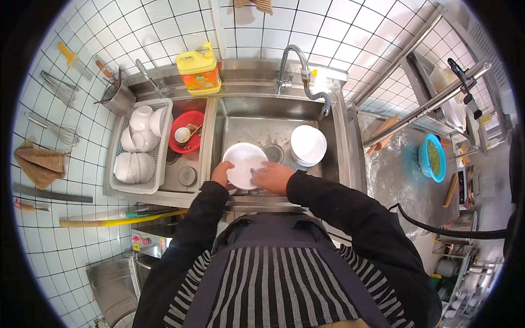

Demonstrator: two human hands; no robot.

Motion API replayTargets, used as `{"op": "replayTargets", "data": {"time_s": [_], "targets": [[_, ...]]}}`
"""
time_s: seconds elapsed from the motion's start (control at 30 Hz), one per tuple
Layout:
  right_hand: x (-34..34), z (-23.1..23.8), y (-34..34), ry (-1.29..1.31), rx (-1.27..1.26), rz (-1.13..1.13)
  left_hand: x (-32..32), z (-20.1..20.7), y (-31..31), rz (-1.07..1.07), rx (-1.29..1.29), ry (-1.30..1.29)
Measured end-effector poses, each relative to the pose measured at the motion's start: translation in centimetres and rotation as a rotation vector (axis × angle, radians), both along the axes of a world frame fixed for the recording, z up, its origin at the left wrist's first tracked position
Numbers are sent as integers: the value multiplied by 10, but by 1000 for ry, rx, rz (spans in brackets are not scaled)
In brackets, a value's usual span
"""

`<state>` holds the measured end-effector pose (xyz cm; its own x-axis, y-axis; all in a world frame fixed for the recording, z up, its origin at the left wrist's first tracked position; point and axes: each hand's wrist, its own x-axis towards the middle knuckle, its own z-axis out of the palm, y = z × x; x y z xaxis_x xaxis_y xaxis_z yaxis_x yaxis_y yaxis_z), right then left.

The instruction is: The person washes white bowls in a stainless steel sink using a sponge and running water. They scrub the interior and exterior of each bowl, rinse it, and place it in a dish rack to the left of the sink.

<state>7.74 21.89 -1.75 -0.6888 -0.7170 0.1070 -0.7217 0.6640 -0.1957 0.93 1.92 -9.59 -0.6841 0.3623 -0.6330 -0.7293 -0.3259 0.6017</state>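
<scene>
Over the near left part of the steel sink basin [257, 109], a white bowl [245, 158] is tilted with its inside facing me. My left hand [221, 174] grips its left rim. My right hand [272, 178] is at the bowl's right side, fingers bent over the inside. A small grey thing [252, 171] shows at its fingertips, too small to name. Part of another white dish [233, 191] shows beneath the bowl. To the right in the basin stands a stack of white bowls [309, 145].
A grey plastic rack [159, 180] of white bowls stands left, beside a red basin [188, 147] holding a small white cup. Behind are a yellow pump jug [199, 71] and a curved faucet [295, 60]. A blue basin [432, 158] sits on the right-hand steel table.
</scene>
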Motion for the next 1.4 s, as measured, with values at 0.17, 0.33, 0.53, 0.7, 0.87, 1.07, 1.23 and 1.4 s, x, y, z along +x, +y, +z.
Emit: {"op": "replayTargets", "data": {"time_s": [0.17,0.33,0.53,0.7,0.87,1.07,1.23,1.4], "targets": [[0,-3,-3,-283,-405,-199,27,9,30,458,-18,82],[-6,3,1,155,236,-38,3,29,9,-69,-104,-40],[-15,10,1,-370,-192,-191,12,8,30,327,-193,326],[0,19,-6,-67,247,-157,17,-17,18,179,-131,151],[11,14,-5,-225,-257,38,-21,-18,-13,-56,-69,382],[0,-8,4,51,204,-2,-50,14,-30,-353,-190,111],[4,-6,-18,-319,-162,-326,4,17,17,129,-87,27],[5,13,-18,-258,-334,-249,22,1,22,190,-243,261]]}}
